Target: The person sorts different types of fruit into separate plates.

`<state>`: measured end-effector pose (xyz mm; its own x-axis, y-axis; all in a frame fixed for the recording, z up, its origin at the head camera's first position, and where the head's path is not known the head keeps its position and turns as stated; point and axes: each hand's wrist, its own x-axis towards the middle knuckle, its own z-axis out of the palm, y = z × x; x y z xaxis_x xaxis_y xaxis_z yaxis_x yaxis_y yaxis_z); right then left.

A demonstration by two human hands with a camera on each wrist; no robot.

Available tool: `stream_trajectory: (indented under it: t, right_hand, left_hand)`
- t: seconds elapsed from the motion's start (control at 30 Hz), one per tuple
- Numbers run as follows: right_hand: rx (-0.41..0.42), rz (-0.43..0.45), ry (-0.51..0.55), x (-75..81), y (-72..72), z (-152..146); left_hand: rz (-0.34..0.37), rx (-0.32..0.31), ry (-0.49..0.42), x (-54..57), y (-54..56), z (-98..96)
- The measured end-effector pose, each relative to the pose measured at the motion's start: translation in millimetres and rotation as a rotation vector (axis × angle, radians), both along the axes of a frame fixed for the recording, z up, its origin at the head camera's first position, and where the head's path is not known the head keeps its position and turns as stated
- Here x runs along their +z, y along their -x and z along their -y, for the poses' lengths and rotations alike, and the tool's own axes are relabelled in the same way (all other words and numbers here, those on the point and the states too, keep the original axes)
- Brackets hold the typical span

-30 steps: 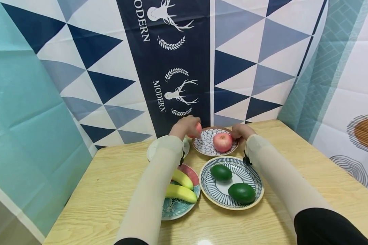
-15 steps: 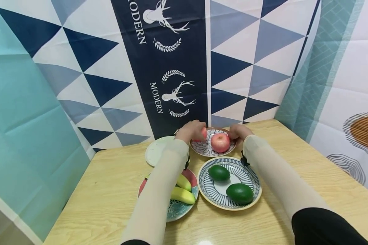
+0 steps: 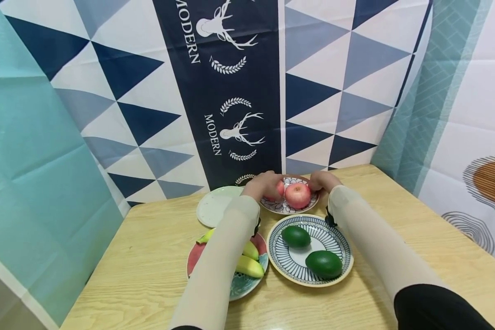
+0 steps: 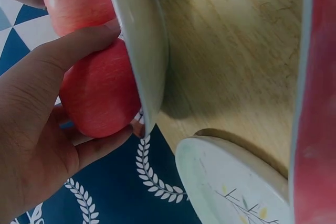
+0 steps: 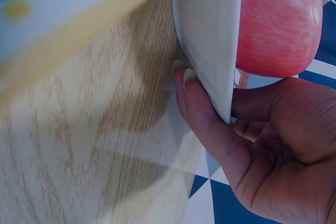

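Observation:
At the back of the table, a petal-patterned plate (image 3: 281,207) carries a red apple (image 3: 298,196). My left hand (image 3: 264,184) holds a second apple (image 4: 102,90) at the plate's left side, thumb across it and fingers curled beneath; in the left wrist view it sits within the rim, beside the first apple. My right hand (image 3: 325,180) grips the plate's right rim. The right wrist view shows its thumb on the inner side and fingertips (image 5: 191,85) under the plate's pale outer wall (image 5: 207,35).
Nearer on the table is a blue-striped plate (image 3: 275,250) with two avocados (image 3: 323,264). Left of it, bananas (image 3: 249,266) lie on a red and green plate (image 3: 241,288), partly behind my left forearm. A pale plate (image 3: 212,208) sits behind. A patterned cloth (image 3: 313,96) backs the table.
My left hand has brought its apple rightward and down, from over the plate's left edge to beside the other apple. My right hand has stayed at the plate's right rim.

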<state>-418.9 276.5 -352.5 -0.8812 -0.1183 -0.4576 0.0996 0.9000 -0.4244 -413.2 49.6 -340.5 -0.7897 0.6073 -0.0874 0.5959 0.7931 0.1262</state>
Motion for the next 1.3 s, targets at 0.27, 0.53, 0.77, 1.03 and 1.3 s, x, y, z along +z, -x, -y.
stream_trajectory:
  t: [0.27,0.53,0.77,1.03,1.3]
  right_hand:
    - [-0.005,0.005,0.017,0.9,-3.0,1.7]
    - [-0.011,0.013,0.009,4.6,-4.9,4.4]
    - [-0.011,0.021,0.018,5.8,-5.5,5.6]
    - [0.010,0.016,-0.016,2.5,1.5,4.8]
    - [0.001,0.041,0.002,2.4,1.2,0.6]
  left_hand:
    - [-0.013,0.006,0.017,-4.3,-3.3,-0.9]
    - [-0.002,0.002,0.021,-5.6,-4.9,-0.5]
    - [0.019,0.017,0.015,-5.3,-5.9,0.3]
    - [0.050,0.028,-0.007,-4.8,-5.6,5.1]
    - [0.045,-0.003,-0.035,-2.2,-7.5,11.9]
